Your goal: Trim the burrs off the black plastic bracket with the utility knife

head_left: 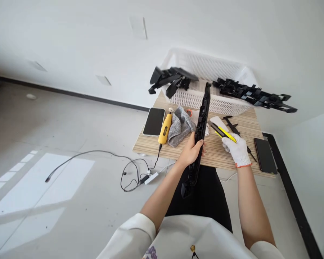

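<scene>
Nearest of all, the left hand [191,150], bare, is wrapped around the middle of a long black plastic part [199,136], fingers curled over its right edge and clamped on it. That part runs from just above the person's lap, where its lower end hangs off the table, up and away to a tip that reaches the front of the white basket [205,97]. Just to the right, the right hand [236,148] wears a white knit glove with an orange cuff and is closed around a yellow-and-black utility knife [223,132], whose front end points up and left toward the black part without visibly touching it.

Both hands are over the near edge of a small wood-grain table [218,154]. On its left side lie a grey cloth [180,126], a yellow corded rotary tool [165,128] and a dark phone [154,121] side by side; the tool's cable drops to the floor. At the right edge lies a second dark phone [265,155], with small black pieces [233,126] between it and the knife.

Farther back, the basket stands at the table's far side, with black plastic parts [255,95] resting across its right rim and more black parts [171,80] sticking out over its left corner
</scene>
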Motion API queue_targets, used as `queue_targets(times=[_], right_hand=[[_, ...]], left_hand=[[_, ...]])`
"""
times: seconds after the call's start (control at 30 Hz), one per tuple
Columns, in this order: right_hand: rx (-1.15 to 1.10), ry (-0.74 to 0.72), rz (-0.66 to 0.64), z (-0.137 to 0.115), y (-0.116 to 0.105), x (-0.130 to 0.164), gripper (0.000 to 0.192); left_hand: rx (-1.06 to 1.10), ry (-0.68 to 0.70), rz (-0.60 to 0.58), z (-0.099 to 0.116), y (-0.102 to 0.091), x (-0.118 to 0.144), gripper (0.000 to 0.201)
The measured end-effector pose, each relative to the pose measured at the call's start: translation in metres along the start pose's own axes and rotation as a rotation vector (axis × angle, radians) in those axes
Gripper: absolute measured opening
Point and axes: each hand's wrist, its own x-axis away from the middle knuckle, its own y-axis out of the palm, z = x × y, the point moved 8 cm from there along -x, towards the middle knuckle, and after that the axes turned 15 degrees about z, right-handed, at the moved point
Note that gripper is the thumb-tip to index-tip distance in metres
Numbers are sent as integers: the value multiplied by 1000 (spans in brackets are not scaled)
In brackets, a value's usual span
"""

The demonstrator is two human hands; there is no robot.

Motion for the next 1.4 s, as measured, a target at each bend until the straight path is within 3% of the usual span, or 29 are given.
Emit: queue_targets(times=[0.3,0.57,0.83,0.93,1.23,1.33,1.4], right_hand=[[8,37,188,1,-15,-2,36],[-22,83,248,2,-19,2,34],[-69,118,216,9,-12,15,38],[-57,85,136,8,-6,16,38],[-109,-11,9,-3,6,17,36],[-204,-18,43,-12,11,23,34],[-273,12,-17,-17,24,30,37]], left_hand=[[-85,-21,-39,-2,0,4,15],[-145,-93,-121,-2,-1,4,16],[-60,-148,-107,-11,-2,2,27],[-26,-166,-80,-13,-2,1,23],[-24,-7,10,4,-3,5,11],[-46,-7,25,5,-2,5,9],[-79,-28,0,2,3,3,9]])
